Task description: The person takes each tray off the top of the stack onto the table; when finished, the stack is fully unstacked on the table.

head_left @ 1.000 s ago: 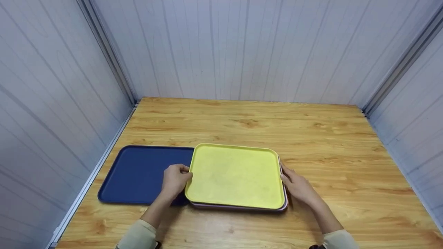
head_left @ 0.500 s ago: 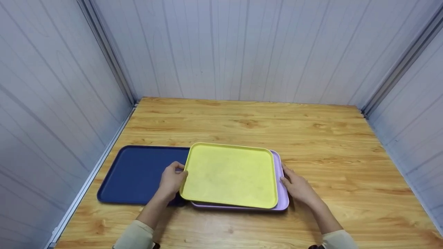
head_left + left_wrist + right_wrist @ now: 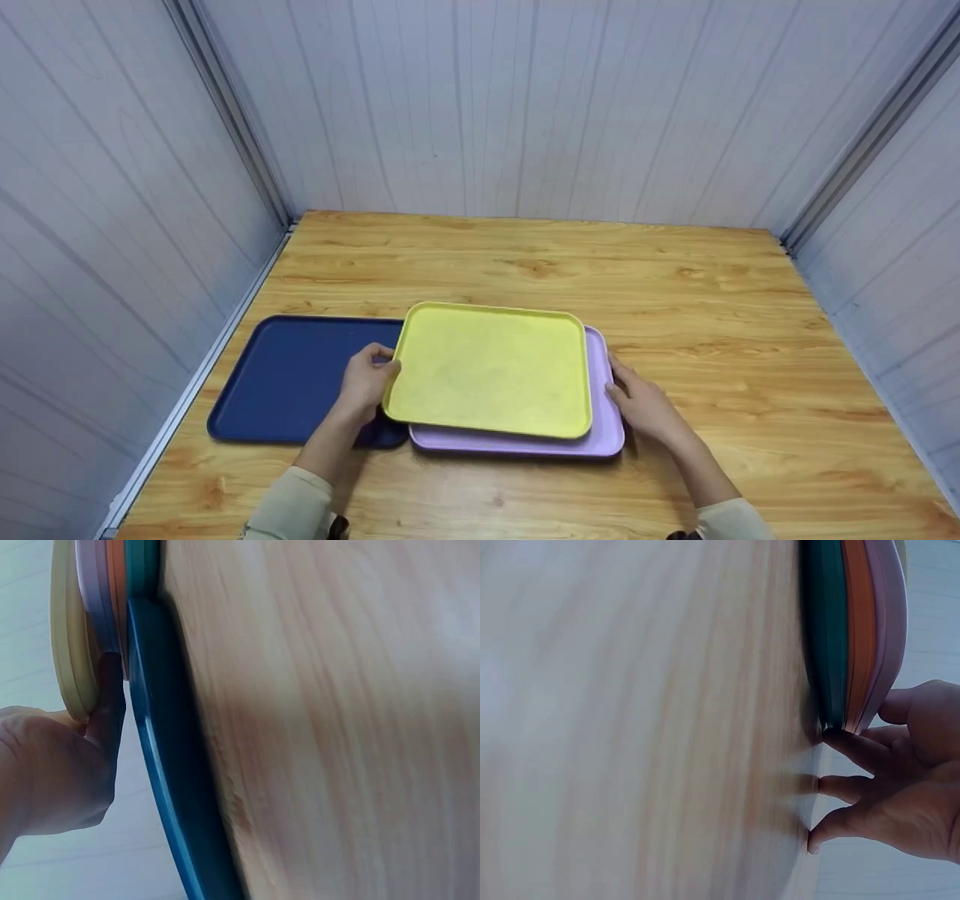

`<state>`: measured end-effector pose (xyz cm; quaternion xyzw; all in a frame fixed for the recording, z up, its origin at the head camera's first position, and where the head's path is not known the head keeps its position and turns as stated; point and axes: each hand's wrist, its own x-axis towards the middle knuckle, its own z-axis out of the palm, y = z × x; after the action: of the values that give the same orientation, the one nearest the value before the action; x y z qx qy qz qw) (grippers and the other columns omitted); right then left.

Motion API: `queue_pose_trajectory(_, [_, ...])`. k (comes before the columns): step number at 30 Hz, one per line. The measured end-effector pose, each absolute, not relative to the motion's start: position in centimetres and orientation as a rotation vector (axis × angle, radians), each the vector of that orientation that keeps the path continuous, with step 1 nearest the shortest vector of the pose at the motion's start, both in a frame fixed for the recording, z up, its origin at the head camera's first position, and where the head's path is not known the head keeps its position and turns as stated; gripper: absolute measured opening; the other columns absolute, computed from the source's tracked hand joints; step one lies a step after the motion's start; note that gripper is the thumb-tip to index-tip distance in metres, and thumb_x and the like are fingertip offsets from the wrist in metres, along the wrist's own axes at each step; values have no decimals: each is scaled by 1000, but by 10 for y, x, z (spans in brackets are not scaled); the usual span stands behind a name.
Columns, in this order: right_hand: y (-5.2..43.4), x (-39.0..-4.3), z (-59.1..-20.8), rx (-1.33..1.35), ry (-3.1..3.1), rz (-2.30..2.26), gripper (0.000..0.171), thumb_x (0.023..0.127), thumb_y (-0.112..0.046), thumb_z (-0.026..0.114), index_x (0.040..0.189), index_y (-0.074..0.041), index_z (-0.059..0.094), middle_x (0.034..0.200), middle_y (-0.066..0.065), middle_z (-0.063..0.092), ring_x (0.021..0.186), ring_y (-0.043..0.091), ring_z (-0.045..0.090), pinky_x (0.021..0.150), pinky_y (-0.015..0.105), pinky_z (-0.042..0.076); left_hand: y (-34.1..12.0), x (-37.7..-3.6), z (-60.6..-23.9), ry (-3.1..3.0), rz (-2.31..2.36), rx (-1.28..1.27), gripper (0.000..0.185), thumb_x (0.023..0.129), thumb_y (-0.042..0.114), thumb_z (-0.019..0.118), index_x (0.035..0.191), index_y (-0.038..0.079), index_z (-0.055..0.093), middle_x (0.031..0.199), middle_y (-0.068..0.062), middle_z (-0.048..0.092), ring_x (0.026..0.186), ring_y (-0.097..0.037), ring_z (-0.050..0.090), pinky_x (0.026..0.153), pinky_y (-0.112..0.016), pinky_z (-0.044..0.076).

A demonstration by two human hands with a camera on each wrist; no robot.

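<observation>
My left hand (image 3: 366,384) pinches the left rim of a yellow tray (image 3: 491,371), thumb above and fingers beneath. This tray is shifted left over a purple tray (image 3: 602,405) and lifted off it at the left end. In the right wrist view, an orange tray (image 3: 859,622) and a green tray (image 3: 825,630) lie stacked under the purple one. My right hand (image 3: 646,405) rests against the stack's right edge. Its thumb touches the purple rim, one finger meets the bottom of the stack, and other fingertips are on the table.
A dark blue tray (image 3: 307,379) lies flat to the left, its right end beneath the left hand and the yellow tray. The wooden table (image 3: 540,262) is bounded by white panel walls (image 3: 487,112) at the back and sides.
My left hand has drawn the yellow tray left and a little back and up, baring the purple tray's right and front margins. My right hand has stayed at the stack's edge.
</observation>
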<state>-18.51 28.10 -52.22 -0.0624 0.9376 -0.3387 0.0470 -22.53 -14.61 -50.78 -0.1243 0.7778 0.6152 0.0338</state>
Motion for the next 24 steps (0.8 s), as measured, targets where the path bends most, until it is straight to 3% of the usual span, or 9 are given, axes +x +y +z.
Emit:
queue_pose_trajectory(7, [279, -186, -522, -174, 2843, -1056, 57, 106, -17, 51, 157, 0, 31, 155, 27, 34, 140, 50, 33, 115, 61, 23, -151, -233, -510, 2372, 1949, -435, 20, 98, 4, 60, 115, -6, 62, 94, -21, 69, 69, -21, 66, 56, -30, 54])
queue_pose_trajectory(11, [278, -186, -522, -176, 2836, -1060, 58, 106, -19, 51, 157, 0, 31, 156, 26, 33, 141, 49, 32, 115, 60, 23, -156, -231, -510, 2347, 1919, -438, 32, 101, 11, 59, 128, -6, 61, 111, -24, 67, 86, -23, 67, 66, -29, 55])
queue_pose_trajectory(14, [278, -187, -522, -174, 2834, -1065, 58, 106, -19, 50, 157, -1, 30, 157, 25, 32, 141, 49, 32, 116, 60, 22, -161, -228, -508, 2273, 1896, -416, 43, 103, 16, 57, 141, -3, 52, 124, -23, 62, 97, -23, 65, 75, -29, 55])
queue_pose_trajectory(16, [279, -186, -521, -169, 2835, -1063, 58, 106, -18, 50, 157, -1, 30, 157, 25, 33, 141, 50, 31, 116, 61, 21, -164, -226, -507, 2172, 1918, -390, 49, 103, 15, 56, 148, -1, 44, 123, -23, 60, 96, -23, 66, 76, -32, 56])
queue_pose_trajectory(20, [280, -185, -521, -157, 2840, -1055, 57, 106, -17, 50, 157, -1, 31, 156, 25, 34, 141, 50, 32, 116, 61, 22, -169, -220, -504, 1989, 1975, -306, 62, 99, 7, 55, 156, 3, 30, 121, -23, 59, 90, -23, 67, 77, -38, 57])
queue_pose_trajectory(24, [280, -185, -521, -164, 2848, -1050, 57, 106, -17, 50, 157, 0, 31, 155, 26, 35, 139, 50, 34, 115, 61, 24, -174, -212, -503, 1903, 1979, -202, 74, 95, -1, 57, 159, 8, 20, 134, -28, 53, 95, -26, 66, 81, -44, 57])
